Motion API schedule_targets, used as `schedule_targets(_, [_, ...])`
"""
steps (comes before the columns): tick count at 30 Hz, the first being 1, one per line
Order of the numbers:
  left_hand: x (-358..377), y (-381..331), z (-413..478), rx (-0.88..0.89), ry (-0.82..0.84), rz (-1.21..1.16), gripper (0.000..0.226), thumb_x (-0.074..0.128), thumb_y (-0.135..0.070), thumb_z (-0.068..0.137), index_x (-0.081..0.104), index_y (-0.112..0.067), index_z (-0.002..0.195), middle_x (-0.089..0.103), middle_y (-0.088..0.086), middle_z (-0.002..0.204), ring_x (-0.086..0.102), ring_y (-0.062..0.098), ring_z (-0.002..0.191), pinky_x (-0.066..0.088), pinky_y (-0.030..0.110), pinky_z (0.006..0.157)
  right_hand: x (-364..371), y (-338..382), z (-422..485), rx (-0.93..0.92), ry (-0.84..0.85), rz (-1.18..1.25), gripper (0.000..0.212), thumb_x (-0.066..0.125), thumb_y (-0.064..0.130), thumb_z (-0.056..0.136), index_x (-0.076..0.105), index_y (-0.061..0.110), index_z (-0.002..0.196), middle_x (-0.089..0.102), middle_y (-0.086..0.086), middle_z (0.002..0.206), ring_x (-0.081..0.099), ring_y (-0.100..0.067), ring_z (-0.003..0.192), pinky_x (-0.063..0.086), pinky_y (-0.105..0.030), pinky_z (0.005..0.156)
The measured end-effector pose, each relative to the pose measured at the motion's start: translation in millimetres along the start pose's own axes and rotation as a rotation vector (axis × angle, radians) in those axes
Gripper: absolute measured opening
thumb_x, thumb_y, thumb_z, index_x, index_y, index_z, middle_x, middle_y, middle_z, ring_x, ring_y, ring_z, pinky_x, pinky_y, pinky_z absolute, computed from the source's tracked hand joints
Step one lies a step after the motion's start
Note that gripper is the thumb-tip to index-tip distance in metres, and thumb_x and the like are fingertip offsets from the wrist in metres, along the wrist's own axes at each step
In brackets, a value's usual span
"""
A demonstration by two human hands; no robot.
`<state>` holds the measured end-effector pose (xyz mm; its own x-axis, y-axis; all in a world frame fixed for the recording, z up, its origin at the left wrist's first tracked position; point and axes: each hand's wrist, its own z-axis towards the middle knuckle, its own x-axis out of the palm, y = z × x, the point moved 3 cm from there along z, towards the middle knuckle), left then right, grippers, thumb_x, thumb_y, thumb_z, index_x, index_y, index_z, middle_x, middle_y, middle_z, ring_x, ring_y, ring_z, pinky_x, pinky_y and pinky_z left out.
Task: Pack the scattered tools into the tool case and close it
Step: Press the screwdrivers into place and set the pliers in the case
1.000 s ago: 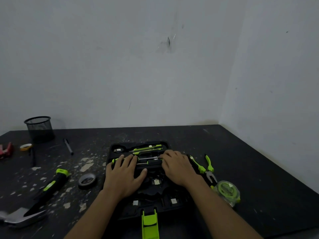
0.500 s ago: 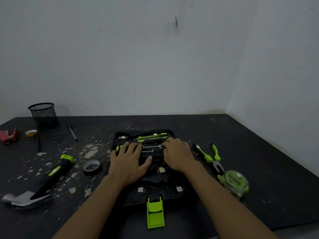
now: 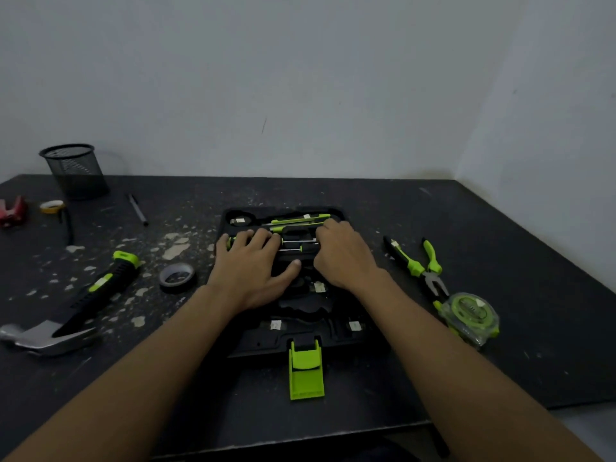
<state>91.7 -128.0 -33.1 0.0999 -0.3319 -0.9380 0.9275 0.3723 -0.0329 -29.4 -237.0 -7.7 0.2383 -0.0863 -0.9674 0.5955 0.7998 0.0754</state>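
A black tool case lies open in the middle of the dark table, its green latch pointing at me. Green-and-black screwdrivers sit in its far slots. My left hand lies flat, fingers spread, on the handle end of another screwdriver. My right hand curls over that screwdriver's shaft end. Outside the case lie the pliers and the tape measure on the right, and the hammer and a roll of tape on the left.
A black mesh cup stands at the back left by the wall. Near it lie a pen, a small yellow tape roll and a red object. Walls close the table's back and right sides.
Both hands stay pressed on the same screwdriver in the case. Only my view has shifted, so the table sits a little differently in the frame.
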Motion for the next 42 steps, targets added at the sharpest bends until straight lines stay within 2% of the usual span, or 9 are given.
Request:
schedule_targets(4, [-1, 1, 0, 0.053, -0.020, 0.016, 0.070, 0.026, -0.072, 0.085, 0.053, -0.019, 0.122, 0.054, 0.002, 0.121, 0.049, 0.033, 0.111, 0.036, 0.051, 0.102, 3, 2, 6, 0.000, -0.007, 0.015, 0.029, 0.046, 0.012, 0.085, 0.057, 0.003, 0.110, 0.053, -0.013, 0.120, 0.045, -0.032, 0.109, 0.043, -0.041, 0.090])
schedule_targets(6, [0, 1, -1, 0.059, -0.028, 0.034, 0.067, 0.025, -0.071, 0.087, 0.052, -0.019, 0.120, 0.053, 0.003, 0.120, 0.048, 0.032, 0.109, 0.037, 0.050, 0.100, 7, 1, 4, 0.015, -0.036, 0.047, 0.028, 0.045, 0.010, 0.083, 0.057, 0.004, 0.108, 0.053, -0.012, 0.118, 0.045, -0.031, 0.106, 0.041, -0.039, 0.086])
schedule_targets(12, [6, 0, 1, 0.041, 0.020, 0.047, 0.070, 0.014, -0.070, 0.088, 0.040, -0.033, 0.141, 0.043, 0.003, 0.139, 0.040, 0.032, 0.123, 0.027, 0.054, 0.109, 14, -3, 0, 0.050, -0.098, 0.133, 0.032, 0.043, 0.009, 0.080, 0.055, 0.005, 0.109, 0.050, -0.011, 0.116, 0.042, -0.029, 0.102, 0.042, -0.042, 0.090])
schedule_targets(17, [6, -2, 0, 0.042, 0.009, 0.025, 0.066, 0.018, -0.069, 0.088, 0.045, -0.032, 0.135, 0.044, 0.000, 0.140, 0.040, 0.029, 0.126, 0.027, 0.057, 0.108, 13, -1, -2, 0.015, -0.106, 0.130, 0.037, 0.044, 0.010, 0.084, 0.059, 0.012, 0.118, 0.055, -0.005, 0.121, 0.047, -0.027, 0.105, 0.039, -0.036, 0.087])
schedule_targets(23, [2, -7, 3, -0.002, -0.005, 0.003, 0.061, 0.023, -0.072, 0.086, 0.051, -0.032, 0.121, 0.045, -0.004, 0.135, 0.042, 0.028, 0.121, 0.033, 0.061, 0.099, 10, -1, 0, 0.006, -0.107, 0.131, 0.036, 0.045, 0.013, 0.088, 0.064, 0.011, 0.119, 0.058, -0.005, 0.119, 0.050, -0.026, 0.108, 0.037, -0.036, 0.088])
schedule_targets(28, [4, -6, 3, 0.003, -0.009, 0.016, 0.063, 0.022, -0.073, 0.086, 0.051, -0.030, 0.121, 0.045, 0.001, 0.131, 0.043, 0.031, 0.116, 0.033, 0.061, 0.099, 9, -3, 3, 0.021, -0.105, 0.127, 0.033, 0.046, 0.015, 0.087, 0.068, 0.015, 0.111, 0.060, -0.002, 0.115, 0.052, -0.024, 0.107, 0.037, -0.041, 0.089])
schedule_targets(33, [5, -5, 0, 0.002, 0.013, 0.024, 0.063, 0.020, -0.072, 0.087, 0.049, -0.030, 0.124, 0.045, 0.003, 0.129, 0.043, 0.030, 0.117, 0.030, 0.061, 0.103, 4, -3, 9, 0.032, -0.022, 0.148, 0.033, 0.045, 0.014, 0.088, 0.071, 0.018, 0.109, 0.060, -0.002, 0.114, 0.053, -0.026, 0.110, 0.037, -0.044, 0.093])
schedule_targets(37, [3, -7, -2, 0.014, 0.013, 0.021, 0.074, 0.016, -0.071, 0.086, 0.047, -0.022, 0.131, 0.048, 0.004, 0.127, 0.046, 0.030, 0.115, 0.030, 0.060, 0.104, 7, -7, 4, 0.030, -0.030, 0.192, 0.033, 0.043, 0.016, 0.091, 0.068, 0.019, 0.112, 0.058, -0.001, 0.117, 0.051, -0.024, 0.110, 0.036, -0.044, 0.095])
schedule_targets(42, [0, -8, 1, 0.024, -0.002, 0.018, 0.076, 0.015, -0.071, 0.085, 0.050, -0.017, 0.125, 0.049, 0.003, 0.125, 0.046, 0.030, 0.115, 0.030, 0.059, 0.104, 7, -9, 5, 0.049, -0.012, 0.270, 0.033, 0.040, 0.016, 0.092, 0.065, 0.020, 0.113, 0.054, 0.002, 0.117, 0.046, -0.022, 0.110, 0.031, -0.044, 0.101])
